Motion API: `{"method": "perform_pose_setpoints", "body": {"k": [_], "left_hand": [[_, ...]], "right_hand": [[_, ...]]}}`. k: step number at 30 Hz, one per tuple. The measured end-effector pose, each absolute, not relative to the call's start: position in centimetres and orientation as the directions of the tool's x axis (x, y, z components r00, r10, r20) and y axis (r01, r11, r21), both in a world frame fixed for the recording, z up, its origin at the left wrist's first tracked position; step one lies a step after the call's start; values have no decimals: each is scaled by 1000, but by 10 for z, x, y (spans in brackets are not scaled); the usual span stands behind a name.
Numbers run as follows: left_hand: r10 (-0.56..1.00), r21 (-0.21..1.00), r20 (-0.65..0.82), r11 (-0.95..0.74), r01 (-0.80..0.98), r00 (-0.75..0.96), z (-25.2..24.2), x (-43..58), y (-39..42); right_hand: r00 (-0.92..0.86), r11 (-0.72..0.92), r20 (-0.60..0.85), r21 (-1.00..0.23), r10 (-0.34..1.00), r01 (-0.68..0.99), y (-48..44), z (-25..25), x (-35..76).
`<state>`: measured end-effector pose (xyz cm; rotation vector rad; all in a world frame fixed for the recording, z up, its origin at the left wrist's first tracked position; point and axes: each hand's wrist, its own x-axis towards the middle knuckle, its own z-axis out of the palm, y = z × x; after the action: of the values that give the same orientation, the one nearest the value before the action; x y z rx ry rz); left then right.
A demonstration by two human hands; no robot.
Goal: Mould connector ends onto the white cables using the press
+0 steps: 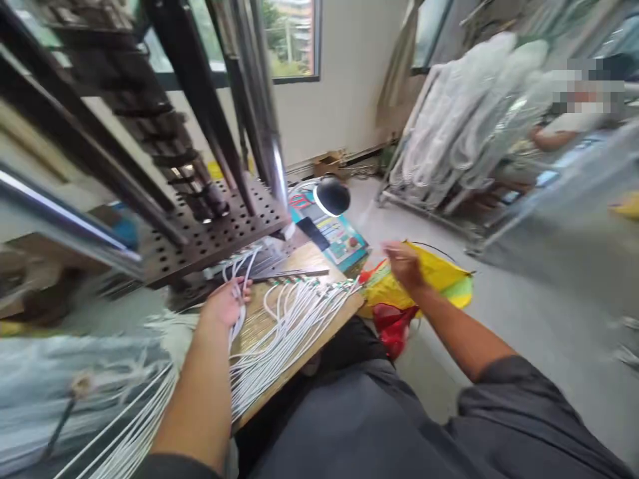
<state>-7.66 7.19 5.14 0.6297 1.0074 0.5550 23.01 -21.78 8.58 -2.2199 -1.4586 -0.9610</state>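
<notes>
My left hand (227, 303) is at the left of the wooden board, its fingers closed round a few white cables (241, 293) just below the press plate. Beside it, a row of white cables (294, 319) lies across the wooden board (345, 311), their green-and-metal ends lined up along a metal strip (299, 273). My right hand (405, 267) is raised over a yellow bag (442, 269), off the board's right end. Motion smears its fingers, so I cannot make out whether it holds anything. A red bag (394, 326) hangs below it.
A heavy press with a perforated plate (239, 233) and thick columns rises at the left. Behind the board are a lamp (333, 195), a dark phone-like slab (313, 233) and a teal mat (357, 247). A rack of white cable coils (449, 126) and another person stand at right.
</notes>
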Motion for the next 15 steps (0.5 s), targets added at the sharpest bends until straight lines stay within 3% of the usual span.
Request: {"method": "perform_pose_setpoints", "body": {"k": [3,7,11,15], "left_hand": [[725,742,-576,658,-132,378,22,-73,95],[743,771,-542,626,-120,393,10,-77,100],[742,779,-517,614,-125,427,8,-77,100],[733,761,-528,633,-145,429,10,-76,101]], "right_hand": [[608,-627,528,-173,593,760,-258,39,303],[818,-781,295,-263,494,567,-296,4,350],[785,-707,222,-342,579,619,-265,-10,359],[548,-413,233,-444,804,795,-179,-13,348]]}}
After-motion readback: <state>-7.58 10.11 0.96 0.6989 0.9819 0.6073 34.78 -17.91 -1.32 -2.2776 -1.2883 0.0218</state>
